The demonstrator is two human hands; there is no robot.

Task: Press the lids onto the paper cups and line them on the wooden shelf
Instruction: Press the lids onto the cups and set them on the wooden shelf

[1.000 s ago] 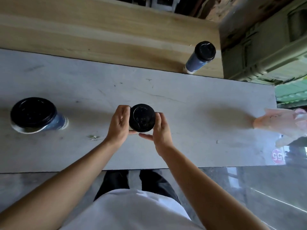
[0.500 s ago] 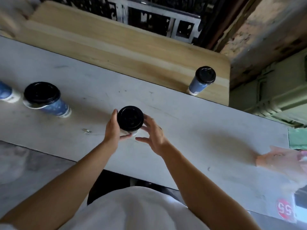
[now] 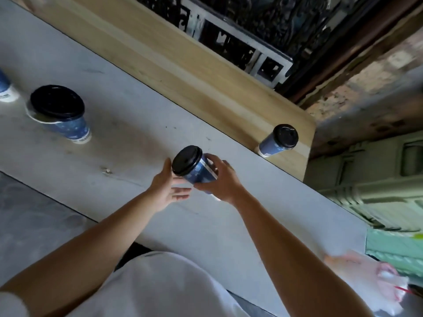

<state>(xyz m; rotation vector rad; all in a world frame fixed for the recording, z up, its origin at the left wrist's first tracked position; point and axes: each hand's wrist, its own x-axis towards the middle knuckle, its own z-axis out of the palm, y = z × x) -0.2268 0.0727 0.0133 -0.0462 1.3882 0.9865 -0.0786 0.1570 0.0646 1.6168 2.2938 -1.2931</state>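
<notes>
A person in a white top holds a blue paper cup just above the grey tabletop, near its middle. The right hand grips the cup's wall, its fingers curled over the far side and the thumb clamped on the near side. The cup is tilted, and its black lid faces left and up toward the camera. The left hand is beside the cup on the left with its palm turned up. Its fingers are straight and slightly apart, reaching under the cup's lower edge and holding nothing. Whether its thumb touches the lid's rim cannot be told. On the wooden shelf along the far side of the tabletop, a second lidded cup stands alone near the right end, well apart from the one in hand. At the left of the tabletop a third cup carries a black lid that sits off-centre, so a strip of white rim shows beneath it. A fourth cup is cut off by the left edge of the view. A pale plastic bag lies at the near right, and green crates are stacked past the tabletop's right end.
</notes>
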